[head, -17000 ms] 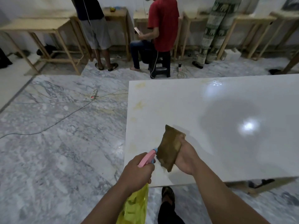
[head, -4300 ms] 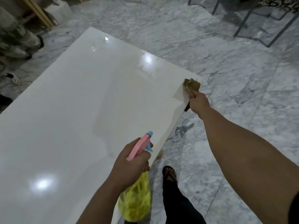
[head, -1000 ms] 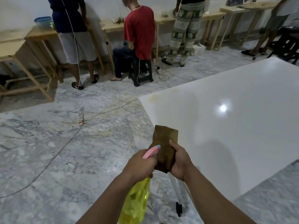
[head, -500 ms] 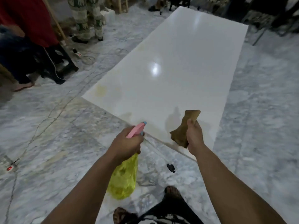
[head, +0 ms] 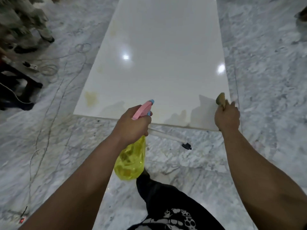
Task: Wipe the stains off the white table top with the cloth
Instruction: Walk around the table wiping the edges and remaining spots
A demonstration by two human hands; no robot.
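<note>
marble floor (head: 265, 63) | stained white table top (head: 157, 47) | right fingers (head: 233, 103) holding cloth (head: 220, 98) | left fingers (head: 147, 118) holding spray bottle (head: 131, 161)

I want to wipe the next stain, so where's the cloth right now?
In the head view, the cloth is in the right hand, at the white table top's near right corner.

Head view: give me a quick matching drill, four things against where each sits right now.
Things:
1. spray bottle
2. cloth
3. yellow stain
4. table leg

Places:
A. near-left corner of the table top
B. gripped in the left hand
C. under the table's near edge
D. held in the right hand at the near-right corner

Pairs: 1-B, 2-D, 3-A, 4-C
</note>
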